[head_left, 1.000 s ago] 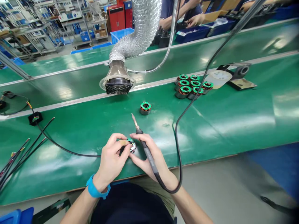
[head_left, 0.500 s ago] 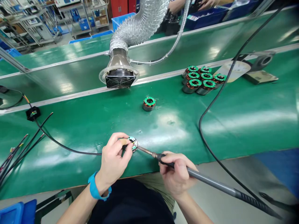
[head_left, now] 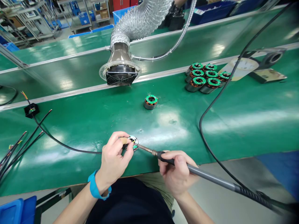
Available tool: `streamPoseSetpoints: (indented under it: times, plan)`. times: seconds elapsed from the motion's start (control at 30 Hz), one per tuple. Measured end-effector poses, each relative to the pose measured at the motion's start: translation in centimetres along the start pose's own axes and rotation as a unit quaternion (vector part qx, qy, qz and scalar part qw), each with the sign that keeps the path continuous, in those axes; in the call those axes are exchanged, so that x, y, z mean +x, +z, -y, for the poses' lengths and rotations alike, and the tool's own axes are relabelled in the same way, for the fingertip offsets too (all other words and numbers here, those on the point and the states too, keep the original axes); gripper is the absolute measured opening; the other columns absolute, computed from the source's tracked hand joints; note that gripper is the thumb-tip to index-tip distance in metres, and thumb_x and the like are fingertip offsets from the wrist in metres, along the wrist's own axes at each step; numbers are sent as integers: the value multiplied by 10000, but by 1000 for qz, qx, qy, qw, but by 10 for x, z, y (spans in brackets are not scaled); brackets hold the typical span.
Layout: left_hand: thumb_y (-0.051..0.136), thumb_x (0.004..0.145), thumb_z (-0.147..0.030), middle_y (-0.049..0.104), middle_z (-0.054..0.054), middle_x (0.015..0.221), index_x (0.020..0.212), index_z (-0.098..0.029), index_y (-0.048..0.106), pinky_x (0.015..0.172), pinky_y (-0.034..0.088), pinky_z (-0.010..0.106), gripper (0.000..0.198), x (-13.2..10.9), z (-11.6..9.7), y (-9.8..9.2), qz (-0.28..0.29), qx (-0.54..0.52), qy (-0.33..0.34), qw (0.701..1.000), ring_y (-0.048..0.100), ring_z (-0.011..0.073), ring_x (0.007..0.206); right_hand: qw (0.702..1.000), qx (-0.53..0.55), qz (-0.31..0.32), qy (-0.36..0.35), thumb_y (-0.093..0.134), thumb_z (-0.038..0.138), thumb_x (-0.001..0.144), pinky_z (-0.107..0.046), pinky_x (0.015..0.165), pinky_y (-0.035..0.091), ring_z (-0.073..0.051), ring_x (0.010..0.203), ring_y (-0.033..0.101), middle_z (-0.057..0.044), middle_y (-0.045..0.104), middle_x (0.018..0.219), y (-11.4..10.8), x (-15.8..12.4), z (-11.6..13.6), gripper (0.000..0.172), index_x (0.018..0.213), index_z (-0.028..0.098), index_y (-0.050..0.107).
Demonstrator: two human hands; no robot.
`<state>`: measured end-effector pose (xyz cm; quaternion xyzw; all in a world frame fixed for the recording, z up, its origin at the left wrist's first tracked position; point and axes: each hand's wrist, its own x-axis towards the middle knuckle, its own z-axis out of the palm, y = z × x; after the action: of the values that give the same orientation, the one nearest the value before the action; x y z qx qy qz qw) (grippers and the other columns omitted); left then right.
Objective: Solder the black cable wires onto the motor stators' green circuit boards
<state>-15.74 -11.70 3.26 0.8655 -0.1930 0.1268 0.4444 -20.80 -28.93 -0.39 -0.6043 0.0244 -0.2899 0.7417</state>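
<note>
The right hand grips a soldering iron, tip at a ring-shaped part on the worktop; the left hand pinches the end of a cable there. Wires show in a black housing. Beyond a lone stator, a cord crosses before clustered stators; farther, a dark-blue bin, contents unclear.

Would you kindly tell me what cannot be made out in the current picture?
All in the head view:
Part of the cable: hidden by the left hand.
Whether the iron touches the ring: too small.
Far ends of the wires: cut off by the left edge.
The iron's rear: blurred.
</note>
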Motion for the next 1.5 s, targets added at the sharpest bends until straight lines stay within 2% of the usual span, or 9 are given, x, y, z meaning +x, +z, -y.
streamPoseSetpoints:
  times: [0.2,0.3,0.43,0.57,0.73,0.8,0.93,1.1,1.5]
  plan:
    - [666,955,-110,671,48,1047,919,-154,682,463,336,169,59,1,-1,0,-5,8,12,1000,454,17,556,1000,6,-10,0,481,246,1087,-203,396,357,-103,353,452,44,507,481,0,0,0,341,860,165,722]
    - [670,951,-101,672,48,1041,915,-154,679,468,340,165,65,2,-1,0,-8,13,19,1000,471,21,572,999,-10,-40,-23,489,234,1051,-250,475,446,-114,361,467,49,501,466,-1,-2,-1,325,833,170,721]
    - [678,945,-99,666,43,1063,925,-159,676,459,335,174,63,1,-1,-1,-3,19,18,1000,422,7,531,997,-2,-73,-18,469,240,1041,-265,481,440,-114,336,445,55,497,467,-2,-3,-2,325,833,171,709]
    - [684,942,-101,661,46,1083,936,-165,677,460,348,177,64,1,1,-2,7,25,14,1000,451,12,542,998,0,-59,-20,470,229,1046,-262,487,448,-115,354,452,53,489,466,0,-1,-1,326,839,170,716]
    - [679,950,-104,654,50,1072,951,-166,675,491,378,161,62,4,0,-6,22,29,29,999,534,32,618,999,31,-22,-6,473,237,1072,-205,395,347,-113,372,449,40,502,487,1,2,2,320,884,166,723]
    - [671,956,-105,653,48,1063,949,-165,675,503,382,162,60,7,0,-8,32,33,38,998,524,32,615,999,32,-13,-2,479,245,1081,-200,385,350,-110,375,455,37,515,501,0,2,3,318,898,166,726]
    - [653,965,-112,648,36,1028,908,-161,672,495,347,184,77,18,-3,-18,82,45,42,995,403,21,541,1000,12,0,21,493,277,1095,-208,379,378,-113,375,480,23,542,536,-3,1,1,334,902,151,734]
    - [642,974,-132,630,38,978,869,-165,692,508,337,200,121,33,-7,-30,167,31,23,985,458,53,604,999,3,20,40,495,279,1101,-204,387,381,-111,382,482,25,535,538,-5,2,1,335,902,158,736]
    - [641,966,-135,619,35,966,833,-170,703,542,359,207,151,38,-8,-30,182,17,-10,983,527,75,683,994,50,-2,96,559,316,1010,-193,310,283,-106,330,438,8,522,505,-3,12,7,362,739,140,722]
